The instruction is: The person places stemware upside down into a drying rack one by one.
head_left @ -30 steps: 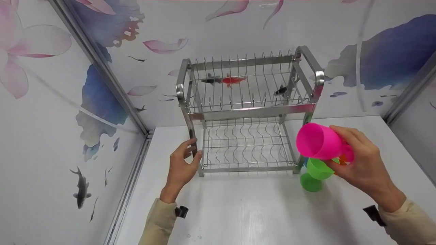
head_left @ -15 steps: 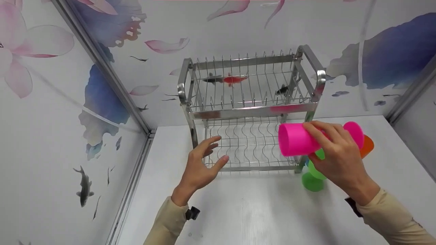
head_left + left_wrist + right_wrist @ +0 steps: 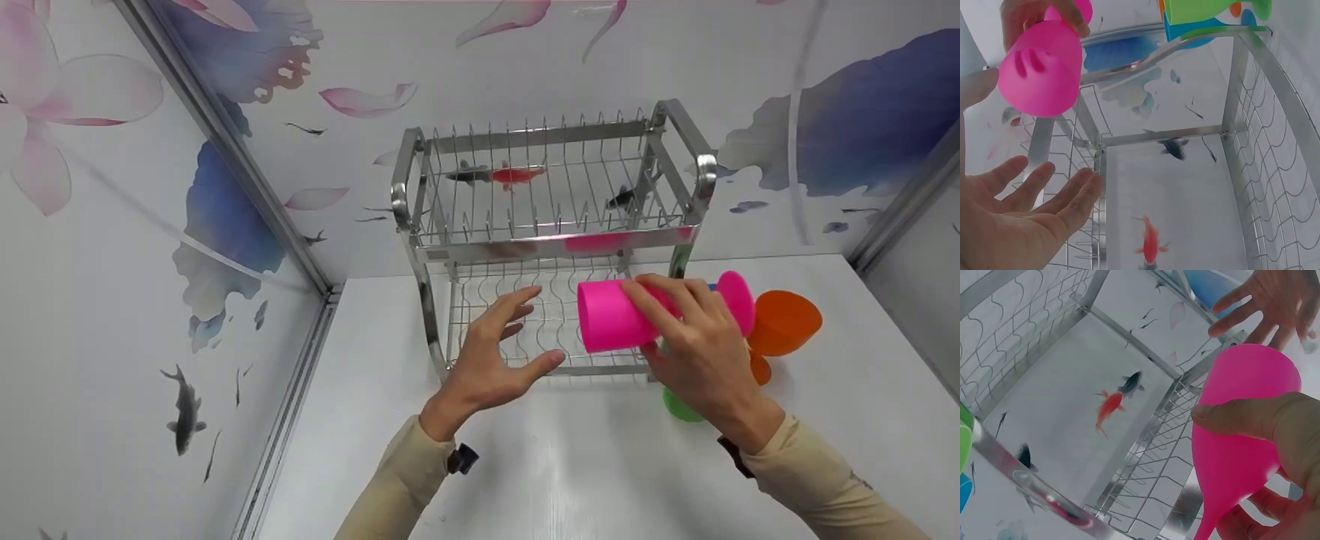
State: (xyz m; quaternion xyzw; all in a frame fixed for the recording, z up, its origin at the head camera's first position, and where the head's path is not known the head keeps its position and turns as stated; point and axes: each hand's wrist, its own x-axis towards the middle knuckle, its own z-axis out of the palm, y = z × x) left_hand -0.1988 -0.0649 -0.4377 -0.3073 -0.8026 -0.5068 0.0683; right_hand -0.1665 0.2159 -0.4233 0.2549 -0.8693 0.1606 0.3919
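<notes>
A bright pink plastic goblet [image 3: 611,316] lies on its side in the air, its mouth turned left and its round foot to the right. My right hand [image 3: 701,349] grips it around the bowl, thumb on one side in the right wrist view. My left hand [image 3: 499,356] is spread, thumb and fingers apart, a short way left of the goblet's mouth and not touching it. Both hands hover in front of the lower shelf of a two-tier metal dish rack [image 3: 547,246]. In the left wrist view the goblet [image 3: 1044,73] appears above the left fingers.
An orange goblet [image 3: 786,322] stands right of the rack, partly behind the right hand. A green goblet [image 3: 681,405] shows only its foot below that hand; a bit of blue peeks out behind. Patterned walls enclose the white table [image 3: 555,465].
My right hand has carried the pink goblet leftward and turned it sideways, uncovering the orange goblet. My left hand has left the rack's left post and moved right, towards the goblet.
</notes>
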